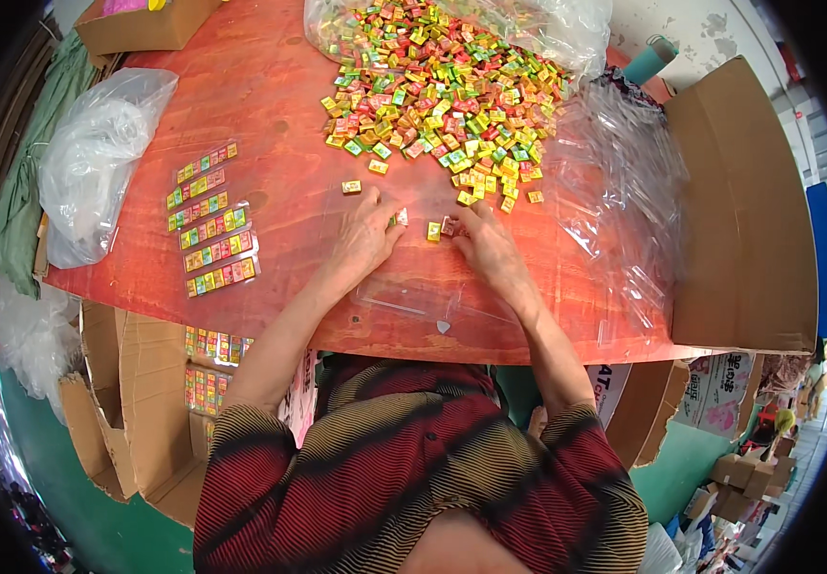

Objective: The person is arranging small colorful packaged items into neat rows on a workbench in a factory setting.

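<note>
My left hand (365, 232) is closed on a small red-and-white box (402, 217) at its fingertips, and a bit of green shows beside it. My right hand (492, 251) is bent over the table, its fingers closed on a small dark red box (448, 226). Between the hands a small yellow box (433, 231) rests on the tabletop. Just below the hands lies a clear plastic tray (404, 298). A large heap of small coloured boxes (452, 105) spreads beyond my hands, and one loose yellow box (351, 187) sits past my left fingers.
Rows of filled clear trays (212, 230) lie on the red table (270, 105) at the left, near a plastic bag (102, 163). Clear plastic trays (624, 191) pile up at the right against a cardboard box (743, 210). Below the left edge, an open carton (160, 421) holds packed sets.
</note>
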Demonstrator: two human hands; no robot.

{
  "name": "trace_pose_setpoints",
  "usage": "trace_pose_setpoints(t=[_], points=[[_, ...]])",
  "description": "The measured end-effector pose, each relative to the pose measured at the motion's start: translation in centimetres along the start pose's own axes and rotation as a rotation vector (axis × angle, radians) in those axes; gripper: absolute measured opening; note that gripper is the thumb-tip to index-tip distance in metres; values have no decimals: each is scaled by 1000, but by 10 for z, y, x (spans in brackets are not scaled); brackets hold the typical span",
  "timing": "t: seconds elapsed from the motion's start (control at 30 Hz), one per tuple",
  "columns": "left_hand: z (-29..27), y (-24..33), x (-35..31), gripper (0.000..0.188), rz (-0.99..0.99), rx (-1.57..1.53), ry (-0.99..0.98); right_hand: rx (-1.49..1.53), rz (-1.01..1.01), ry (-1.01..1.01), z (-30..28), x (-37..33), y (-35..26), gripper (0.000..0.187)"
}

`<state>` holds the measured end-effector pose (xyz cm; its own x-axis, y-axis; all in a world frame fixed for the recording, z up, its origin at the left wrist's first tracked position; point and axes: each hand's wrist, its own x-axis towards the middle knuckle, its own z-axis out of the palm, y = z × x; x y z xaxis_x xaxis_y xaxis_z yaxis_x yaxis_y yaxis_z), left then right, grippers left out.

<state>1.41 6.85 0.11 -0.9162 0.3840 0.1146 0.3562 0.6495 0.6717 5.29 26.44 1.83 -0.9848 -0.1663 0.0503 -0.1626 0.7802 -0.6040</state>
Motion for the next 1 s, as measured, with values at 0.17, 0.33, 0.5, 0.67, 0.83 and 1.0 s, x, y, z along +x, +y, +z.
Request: trace_pose_setpoints(t=[0.17, 0.33, 0.5, 0.67, 0.83, 1.0], points=[[5, 0, 2, 34, 138, 3, -43, -101, 91, -53, 11, -3, -4, 47], [9, 2, 1, 38, 170, 42, -1, 55, 41, -24, 1, -9, 3, 55], [6, 5, 2, 38, 127, 39, -89, 84, 90, -31, -5, -10, 9, 57], [10, 8, 2, 42, 134, 92, -58, -8, 65, -28, 0, -1, -2, 48], [19, 10, -2, 43, 130, 130, 5, -27, -22, -5, 7, -4, 1, 41], [15, 14, -2, 38, 161, 45, -1, 43, -50, 27, 6, -5, -6, 37]])
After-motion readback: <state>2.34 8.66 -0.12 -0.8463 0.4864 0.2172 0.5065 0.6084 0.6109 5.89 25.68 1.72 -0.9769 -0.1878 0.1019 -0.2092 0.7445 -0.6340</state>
